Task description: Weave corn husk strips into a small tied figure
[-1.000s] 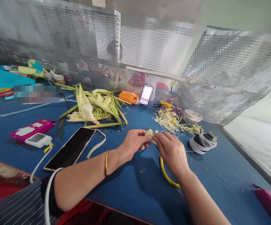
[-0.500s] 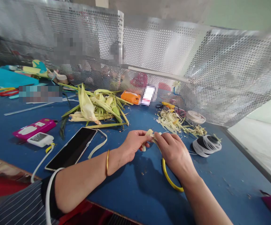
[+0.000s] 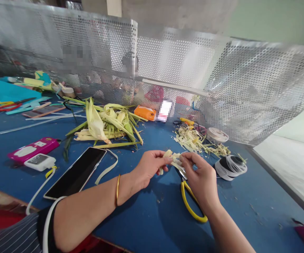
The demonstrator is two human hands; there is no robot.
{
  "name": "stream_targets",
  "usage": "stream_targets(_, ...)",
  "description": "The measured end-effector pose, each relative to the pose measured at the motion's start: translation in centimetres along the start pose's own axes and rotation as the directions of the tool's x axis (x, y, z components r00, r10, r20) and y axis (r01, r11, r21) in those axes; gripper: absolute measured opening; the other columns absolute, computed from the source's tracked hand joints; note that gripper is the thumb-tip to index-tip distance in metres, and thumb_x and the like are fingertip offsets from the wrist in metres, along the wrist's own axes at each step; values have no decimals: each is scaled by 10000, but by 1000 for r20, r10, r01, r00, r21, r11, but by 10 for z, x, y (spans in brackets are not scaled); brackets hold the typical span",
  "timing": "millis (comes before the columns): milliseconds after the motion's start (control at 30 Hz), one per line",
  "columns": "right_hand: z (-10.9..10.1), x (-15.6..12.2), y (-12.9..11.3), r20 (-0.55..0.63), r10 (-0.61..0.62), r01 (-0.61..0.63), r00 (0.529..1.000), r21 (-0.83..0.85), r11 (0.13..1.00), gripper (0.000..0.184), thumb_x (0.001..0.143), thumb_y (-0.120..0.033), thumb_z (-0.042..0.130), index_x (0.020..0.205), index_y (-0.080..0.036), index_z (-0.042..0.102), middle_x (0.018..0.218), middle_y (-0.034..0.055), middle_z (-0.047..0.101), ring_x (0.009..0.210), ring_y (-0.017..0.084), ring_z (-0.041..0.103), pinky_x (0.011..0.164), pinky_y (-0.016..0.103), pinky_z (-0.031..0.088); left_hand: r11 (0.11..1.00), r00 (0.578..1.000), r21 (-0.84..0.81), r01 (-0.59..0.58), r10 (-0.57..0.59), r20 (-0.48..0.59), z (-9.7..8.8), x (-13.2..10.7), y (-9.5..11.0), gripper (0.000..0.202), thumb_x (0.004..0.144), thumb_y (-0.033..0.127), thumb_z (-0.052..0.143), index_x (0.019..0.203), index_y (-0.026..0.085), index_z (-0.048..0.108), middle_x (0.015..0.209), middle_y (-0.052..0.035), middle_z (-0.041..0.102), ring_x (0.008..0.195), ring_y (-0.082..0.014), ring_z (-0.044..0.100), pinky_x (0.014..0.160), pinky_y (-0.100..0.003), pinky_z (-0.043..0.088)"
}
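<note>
Between my fingertips is a small pale strip of corn husk [image 3: 177, 160], folded or rolled at its left end. My left hand [image 3: 152, 164] pinches that end, thumb on top. My right hand [image 3: 200, 175] grips the strip's right side between thumb and fingers. Yellow-handled scissors [image 3: 186, 203] lie on the table under my right hand, their blades partly covered by it. To the right stands a spool of white thread [image 3: 231, 168]. Beyond my left hand is a heap of green and pale corn husks [image 3: 115, 121].
A phone [image 3: 75, 174], a purple device [image 3: 33, 151] and a white gadget with a cable [image 3: 40, 161] lie left on the blue table [image 3: 138, 221]. Husk scraps [image 3: 191, 140], a tape roll [image 3: 217, 135] and an orange packet [image 3: 145, 113] sit farther back. A perforated metal screen [image 3: 173, 52] stands behind.
My right hand has shifted slightly right and turned, its fingers drawing back along the strip. More of the husk strip and the scissors now shows. The view has tilted a little.
</note>
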State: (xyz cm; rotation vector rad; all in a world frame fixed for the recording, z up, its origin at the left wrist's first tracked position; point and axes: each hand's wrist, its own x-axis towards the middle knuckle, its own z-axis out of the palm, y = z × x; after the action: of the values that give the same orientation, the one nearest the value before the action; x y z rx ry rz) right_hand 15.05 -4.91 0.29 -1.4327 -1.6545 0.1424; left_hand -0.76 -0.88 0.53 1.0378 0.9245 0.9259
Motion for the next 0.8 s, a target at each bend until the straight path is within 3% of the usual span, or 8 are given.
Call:
stream_targets(233,5,3,-4,32,138,-142,990,196,970,206,855,-326,576,720,-196,662,756,16,640,737,174,570,694,287,427,995,999,98,-30,31,-7,2,-2,-5,243,678,318,759,827,135,703,567,23,585,451,-64,458,395,-188,274)
stream_targets(500,8,0,-5,9,188,-186,982,186,965,188,841,-326,580,738,-195,668,731,16,642,681,169,544,645,281,408,996,999,85,-34,35,-18,4,-3,-4,254,671,315,760,842,132,718,642,2,623,496,-79,506,399,-188,296)
stream_targets(700,11,-2,-12,79,211,-224,974,247,943,184,852,-333,573,753,-200,654,693,3,660,649,161,556,618,265,408,985,995,143,-93,96,-16,5,-6,-5,161,696,258,756,807,143,742,620,7,641,499,-79,500,442,-192,344)
stream_targets(800,11,-2,-11,28,205,-207,978,212,955,143,843,-331,593,774,-206,614,677,-10,643,621,151,551,598,257,402,983,994,152,-105,108,-12,7,-7,-2,169,696,258,772,820,144,755,621,6,650,495,-75,489,457,-195,361)
